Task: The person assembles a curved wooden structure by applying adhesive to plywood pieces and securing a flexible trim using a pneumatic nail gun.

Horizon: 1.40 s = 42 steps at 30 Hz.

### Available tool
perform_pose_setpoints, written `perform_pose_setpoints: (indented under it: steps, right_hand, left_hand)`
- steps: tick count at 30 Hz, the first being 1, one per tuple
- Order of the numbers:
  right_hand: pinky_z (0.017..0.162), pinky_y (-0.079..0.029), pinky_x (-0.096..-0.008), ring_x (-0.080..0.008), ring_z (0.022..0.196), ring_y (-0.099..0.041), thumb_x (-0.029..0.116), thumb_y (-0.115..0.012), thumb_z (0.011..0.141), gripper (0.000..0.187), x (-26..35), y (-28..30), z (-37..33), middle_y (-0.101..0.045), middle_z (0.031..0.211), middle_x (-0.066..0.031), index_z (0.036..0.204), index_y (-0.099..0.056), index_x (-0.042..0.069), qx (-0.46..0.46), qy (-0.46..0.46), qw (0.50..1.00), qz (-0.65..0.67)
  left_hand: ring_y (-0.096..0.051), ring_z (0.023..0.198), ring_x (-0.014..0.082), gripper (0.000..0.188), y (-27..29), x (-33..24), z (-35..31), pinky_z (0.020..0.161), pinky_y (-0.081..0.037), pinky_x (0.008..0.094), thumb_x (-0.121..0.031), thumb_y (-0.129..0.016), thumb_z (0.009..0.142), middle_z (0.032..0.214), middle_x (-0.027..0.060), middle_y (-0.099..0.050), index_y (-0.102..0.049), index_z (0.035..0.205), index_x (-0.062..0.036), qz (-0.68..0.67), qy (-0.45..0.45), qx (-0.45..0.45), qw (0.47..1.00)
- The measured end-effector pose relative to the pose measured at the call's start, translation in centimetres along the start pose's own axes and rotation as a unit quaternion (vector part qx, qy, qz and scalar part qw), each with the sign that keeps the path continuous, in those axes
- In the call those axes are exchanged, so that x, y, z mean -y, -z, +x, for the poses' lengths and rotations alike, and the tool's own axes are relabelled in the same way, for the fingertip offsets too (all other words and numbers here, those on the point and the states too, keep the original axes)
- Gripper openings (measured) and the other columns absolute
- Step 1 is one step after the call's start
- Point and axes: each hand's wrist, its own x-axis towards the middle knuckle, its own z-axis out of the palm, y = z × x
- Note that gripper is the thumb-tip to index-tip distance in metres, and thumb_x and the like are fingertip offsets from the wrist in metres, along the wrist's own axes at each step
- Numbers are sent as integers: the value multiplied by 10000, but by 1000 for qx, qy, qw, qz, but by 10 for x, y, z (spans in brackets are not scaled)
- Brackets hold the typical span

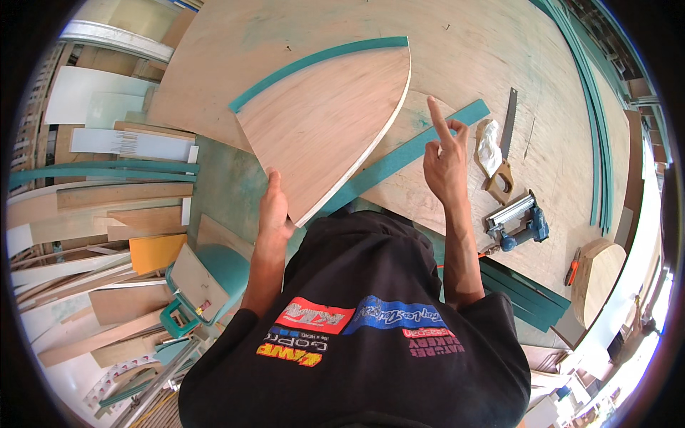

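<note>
My left hand (273, 207) is closed on the lower corner of a curved plywood panel (328, 114), tilted up at the near edge of the workbench. A teal strip (314, 60) runs along the panel's far curved edge. My right hand (448, 160) is raised over the bench, index finger stretched out, the others partly bent, with nothing visible in it. Beneath and beside it lies a flat teal strip (407, 151), part of which the panel hides. Right of that hand are a crumpled white wrapper (489, 148) and a handsaw (507, 135) with a wooden handle.
A blue nail gun (524, 227) lies on the plywood bench top (549, 150). An orange-handled tool (573, 267) is beside a rounded wooden block (598, 278). Long teal strips (596, 128) line the right side. A green chair (222, 271) and stacked boards (121, 200) stand left.
</note>
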Motion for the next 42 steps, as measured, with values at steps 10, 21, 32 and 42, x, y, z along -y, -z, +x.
perform_pose_setpoints:
  steps: [10, 21, 32, 42]
  right_hand:
    - [798, -504, -301, -155, 887, -572, -27, -456, 863, 710, -47, -32, -34, -565, 1241, -78, 1543, -437, 174, 178, -246, 869, 391]
    - [827, -495, -316, -160, 982, -557, -7, -416, 869, 625, -43, -42, -40, -575, 1211, -68, 1486, -467, 79, 186, -305, 646, 675]
    - [871, -505, -416, -309, 1008, -567, -19, -555, 839, 524, -34, -45, -21, -598, 1200, -108, 1315, -647, 181, 26, 73, 997, -25]
    - [921, -510, -430, -329, 1079, -568, -5, -553, 838, 562, -56, -40, 15, -584, 1282, -96, 1351, -627, 213, 24, 89, 983, -158]
  left_hand:
    - [-580, 1254, 245, 652, 24, 3, 7, 1021, -486, 378, -492, -403, 1075, 1440, 142, -527, -380, 1493, 7, 9, -14, 24, 1000]
    - [-578, 1248, 243, 683, 30, 2, 9, 1030, -468, 378, -518, -440, 1056, 1435, 138, -531, -381, 1497, 0, 34, -12, 13, 999]
    - [-585, 1232, 230, 677, 37, -3, 11, 1014, -473, 368, -518, -418, 1063, 1422, 134, -544, -392, 1489, 8, 67, -12, 5, 998]
    - [-620, 1201, 246, 665, 38, -7, 9, 988, -522, 380, -497, -370, 1083, 1416, 160, -548, -389, 1483, 34, 64, -10, 37, 997]
